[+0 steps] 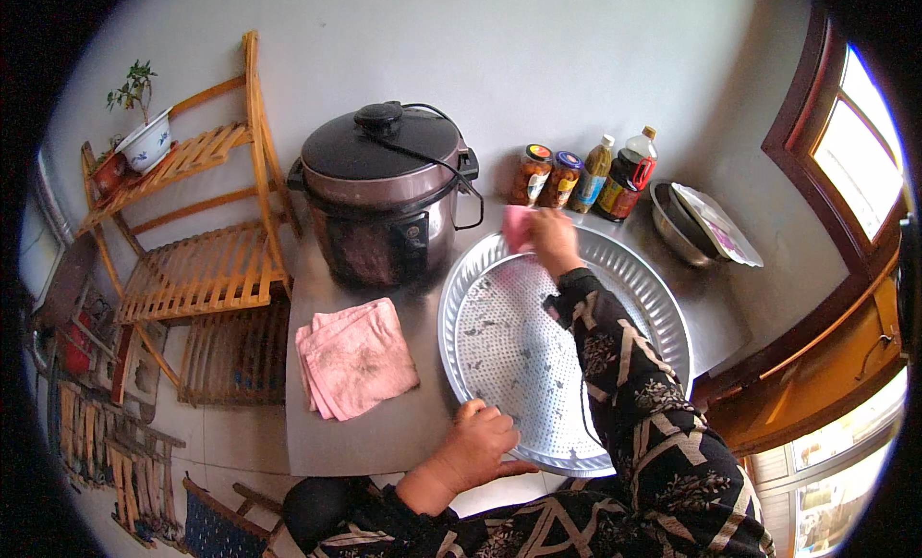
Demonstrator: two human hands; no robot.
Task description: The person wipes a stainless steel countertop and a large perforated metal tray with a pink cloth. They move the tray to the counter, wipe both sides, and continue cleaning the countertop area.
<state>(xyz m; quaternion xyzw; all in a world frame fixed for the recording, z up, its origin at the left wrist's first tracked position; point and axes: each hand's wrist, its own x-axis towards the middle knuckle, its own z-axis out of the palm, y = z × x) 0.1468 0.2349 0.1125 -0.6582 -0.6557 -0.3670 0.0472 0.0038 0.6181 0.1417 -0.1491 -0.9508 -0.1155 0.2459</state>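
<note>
A large round metal steamer tray [504, 342] with a perforated bottom and fluted rim lies on the steel table before me. Dark flecks are scattered over its bottom. My right hand [556, 242] is at the tray's far rim, holding a pink cloth [517, 228]; both look blurred. At the near left edge, my left hand [472, 446] grips the rim, fingers over the metal and thumb beneath. A folded pink towel [358, 358] with grey stains rests on the table to the left of the tray. My right sleeve hides part of the tray's right side.
Behind the towel stands an electric pressure cooker [385, 198], its cord draped over the lid. Jars of food [531, 176] and bottles [625, 176] line the wall. Metal bowls [681, 230] sit at the right. A wooden slatted shelf [202, 263] holds potted plants [144, 142].
</note>
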